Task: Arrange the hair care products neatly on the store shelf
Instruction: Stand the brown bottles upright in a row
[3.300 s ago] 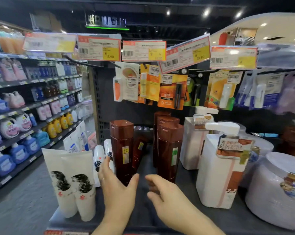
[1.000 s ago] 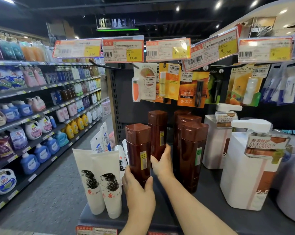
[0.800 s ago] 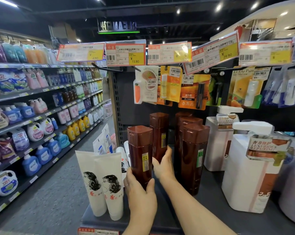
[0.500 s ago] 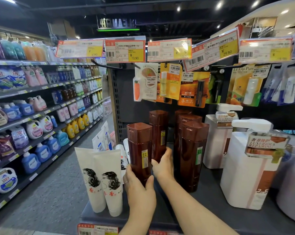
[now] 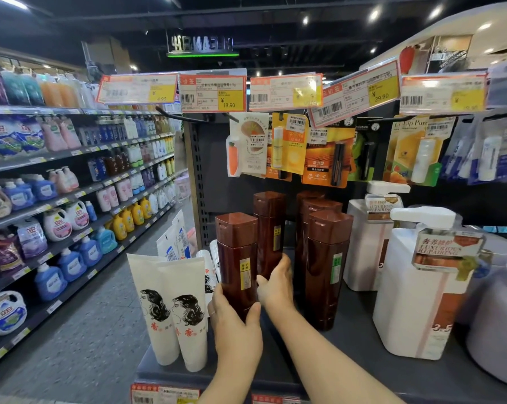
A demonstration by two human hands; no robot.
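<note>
Several tall brown bottles stand on the dark shelf [image 5: 363, 371]. My left hand [image 5: 235, 325] grips the base of the front brown bottle [image 5: 237, 258], thumb on its right side. My right hand [image 5: 275, 282] holds the lower part of the second brown bottle [image 5: 269, 228] standing just behind it. A row of three more brown bottles [image 5: 328, 263] stands to the right, apart from both hands. Two white tubes [image 5: 173, 307] printed with a woman's head stand at the shelf's front left, next to my left hand.
White pump bottles [image 5: 418, 287] and pale lavender tubs [image 5: 497, 325] fill the shelf's right side. Lip-balm cards [image 5: 290, 144] and price tags [image 5: 211, 93] hang above the bottles. More tubes stand behind the front pair. An aisle with detergent shelves [image 5: 57, 228] runs along the left.
Since 3.3 s ago both hands rose from the shelf front and took hold of the two left brown bottles. Over the last second the hands and bottles have barely moved.
</note>
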